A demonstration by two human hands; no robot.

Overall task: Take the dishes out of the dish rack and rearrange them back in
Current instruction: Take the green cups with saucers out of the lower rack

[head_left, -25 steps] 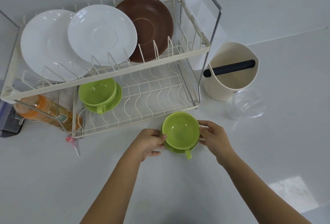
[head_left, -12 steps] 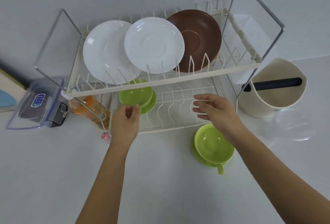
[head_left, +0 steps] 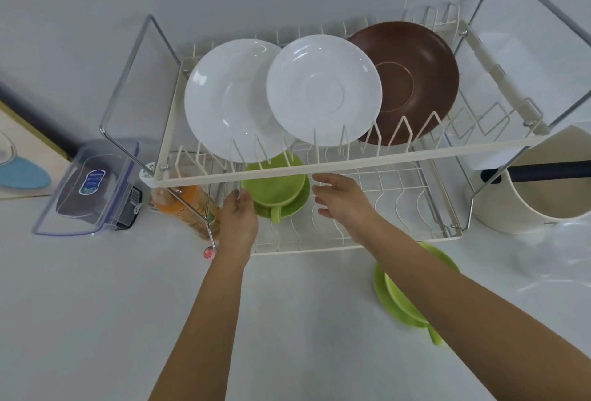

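Observation:
The two-tier cream dish rack (head_left: 351,165) holds two white plates (head_left: 230,96) (head_left: 323,90) and a brown plate (head_left: 412,81) upright on its top tier. On the lower tier sits a green cup on a green saucer (head_left: 275,191). My left hand (head_left: 238,218) is just left of that cup, fingers apart. My right hand (head_left: 342,197) is just right of it, also empty with fingers spread. A second green cup and saucer (head_left: 399,295) rests on the counter in front of the rack, partly hidden by my right forearm.
A cream bin with a black bar (head_left: 543,189) stands right of the rack. An orange bottle (head_left: 188,205) lies at the rack's left end, beside a clear plastic container (head_left: 89,189). A clear lid (head_left: 563,260) lies on the counter at the right.
Both hands let go of the green cup and saucer on the counter and reached into the lower tier, now flanking the other green cup. The view shifted, so the rack appears further right.

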